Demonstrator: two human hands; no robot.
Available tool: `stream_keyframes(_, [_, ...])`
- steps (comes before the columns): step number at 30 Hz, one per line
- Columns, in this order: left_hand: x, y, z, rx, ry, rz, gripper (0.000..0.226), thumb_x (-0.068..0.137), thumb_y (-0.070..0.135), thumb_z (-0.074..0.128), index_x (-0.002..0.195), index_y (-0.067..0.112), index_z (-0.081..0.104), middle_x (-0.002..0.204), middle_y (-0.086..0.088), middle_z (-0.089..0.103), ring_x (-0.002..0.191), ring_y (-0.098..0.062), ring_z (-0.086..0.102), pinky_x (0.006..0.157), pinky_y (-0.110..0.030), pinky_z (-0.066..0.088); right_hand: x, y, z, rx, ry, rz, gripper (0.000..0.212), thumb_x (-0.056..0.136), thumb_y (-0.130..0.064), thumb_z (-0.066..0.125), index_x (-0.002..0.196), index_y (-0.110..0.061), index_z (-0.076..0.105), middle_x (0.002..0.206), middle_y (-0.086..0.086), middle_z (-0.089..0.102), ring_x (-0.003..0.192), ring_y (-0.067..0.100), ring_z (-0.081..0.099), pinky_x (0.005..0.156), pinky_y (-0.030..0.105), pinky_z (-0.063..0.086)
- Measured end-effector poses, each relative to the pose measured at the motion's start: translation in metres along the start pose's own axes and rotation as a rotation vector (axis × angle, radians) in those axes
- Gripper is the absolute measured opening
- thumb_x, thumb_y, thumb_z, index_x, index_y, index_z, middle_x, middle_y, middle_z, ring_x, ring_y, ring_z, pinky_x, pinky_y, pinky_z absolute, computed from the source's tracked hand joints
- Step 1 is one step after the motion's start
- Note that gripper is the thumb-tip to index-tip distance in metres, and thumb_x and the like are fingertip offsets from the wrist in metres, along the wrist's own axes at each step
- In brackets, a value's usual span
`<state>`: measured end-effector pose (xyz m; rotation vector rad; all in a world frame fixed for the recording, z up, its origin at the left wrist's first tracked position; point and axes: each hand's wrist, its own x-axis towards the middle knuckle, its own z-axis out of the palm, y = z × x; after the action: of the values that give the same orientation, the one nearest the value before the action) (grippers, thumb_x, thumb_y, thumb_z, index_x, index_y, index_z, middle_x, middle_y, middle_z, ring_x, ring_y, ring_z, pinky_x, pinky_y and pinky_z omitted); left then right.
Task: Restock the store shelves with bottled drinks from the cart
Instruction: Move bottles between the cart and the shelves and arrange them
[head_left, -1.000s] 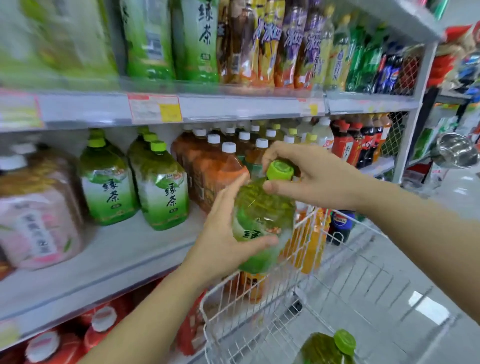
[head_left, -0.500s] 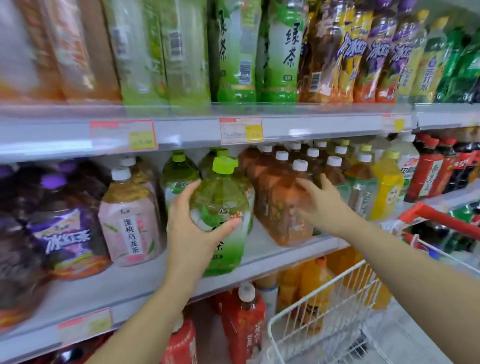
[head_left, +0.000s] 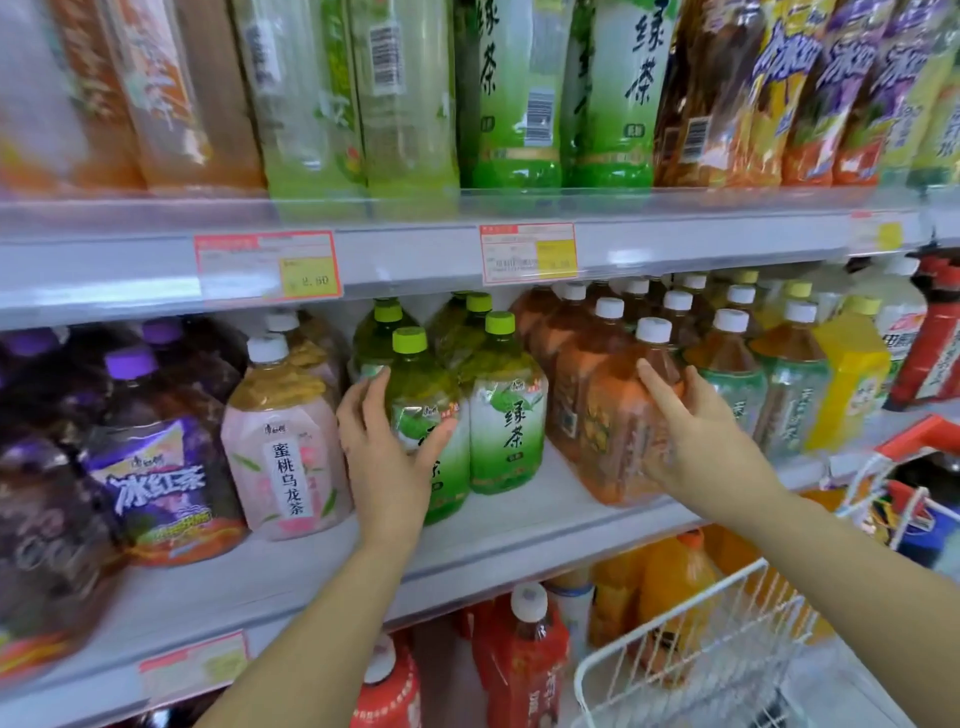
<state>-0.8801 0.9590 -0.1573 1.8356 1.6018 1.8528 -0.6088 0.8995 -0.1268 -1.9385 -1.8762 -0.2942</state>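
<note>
A large green tea bottle (head_left: 421, 400) with a lime cap stands upright on the middle shelf (head_left: 519, 525), at the front of a row of the same green bottles. My left hand (head_left: 387, 457) wraps around its left side and label. Beside it stands another green tea bottle (head_left: 506, 415). My right hand (head_left: 696, 441) lies flat against the right side of an orange-brown tea bottle (head_left: 618, 426) with a white cap, fingers spread. The white wire cart (head_left: 691, 654) shows at the lower right.
Left of the green row stand a pink peach oolong bottle (head_left: 283, 441) and purple-capped iced tea bottles (head_left: 156, 467). More white-capped tea and a yellow bottle (head_left: 852, 374) fill the right. The upper shelf holds tall bottles; red-labelled bottles (head_left: 524, 654) stand below.
My left hand has lowered the green tea bottle onto the middle shelf, in front of the green row. My right hand has moved onto the side of the orange-brown bottle.
</note>
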Motion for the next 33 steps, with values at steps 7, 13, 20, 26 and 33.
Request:
stream_keyframes(7, [0.019,-0.005,0.001,0.359,-0.116,0.118,0.074,0.084,0.040,0.062,0.144,0.011,0.030,0.145,-0.025,0.031,0.129,-0.043,0.035,0.097,-0.052,0.040,-0.001,-0.005,-0.004,-0.046,-0.042,0.055,0.100,0.083,-0.031,0.066,0.144,-0.042,-0.013,0.156,0.013,-0.004,0.142,0.034,0.011,0.080,0.037,0.053])
stream_keyframes(13, [0.014,0.013,-0.008,0.389,-0.246,0.054,0.076,0.090,0.023,0.058,0.149,0.010,0.012,0.153,-0.021,0.009,0.141,-0.038,0.011,0.113,-0.047,0.021,-0.002,-0.006,-0.015,0.031,-0.138,0.053,0.102,0.082,-0.031,0.067,0.143,-0.044,-0.013,0.157,0.012,-0.010,0.141,0.036,0.016,0.088,0.039,0.050])
stream_keyframes(20, [-0.079,0.053,-0.016,0.155,-0.407,0.396,0.048,0.084,0.019,0.063,0.130,0.017,0.048,0.131,-0.008,0.042,0.121,-0.030,0.043,0.101,-0.051,0.039,-0.074,0.025,-0.050,0.187,-0.331,-0.115,0.058,0.088,-0.032,0.062,0.140,-0.032,0.037,0.142,-0.008,0.042,0.124,0.008,0.045,0.093,0.013,0.033])
stream_keyframes(26, [-0.163,0.067,0.016,-0.028,-1.001,0.215,0.046,0.081,0.055,0.046,0.116,0.029,0.060,0.118,0.007,0.051,0.113,-0.015,0.052,0.099,-0.034,0.039,-0.169,0.070,-0.053,0.062,-0.837,-0.006,0.047,0.088,-0.043,0.058,0.131,-0.027,0.049,0.121,-0.009,0.058,0.100,0.004,0.057,0.074,0.003,0.040])
stream_keyframes(33, [-0.176,0.061,0.022,0.090,-0.964,0.176,0.031,0.089,0.039,0.054,0.120,0.039,0.055,0.128,0.015,0.052,0.114,-0.012,0.051,0.089,-0.033,0.042,-0.224,0.081,-0.034,-0.010,-0.988,0.084,0.046,0.082,-0.052,0.061,0.120,-0.031,0.046,0.111,-0.010,0.047,0.094,0.010,0.050,0.085,0.027,0.043])
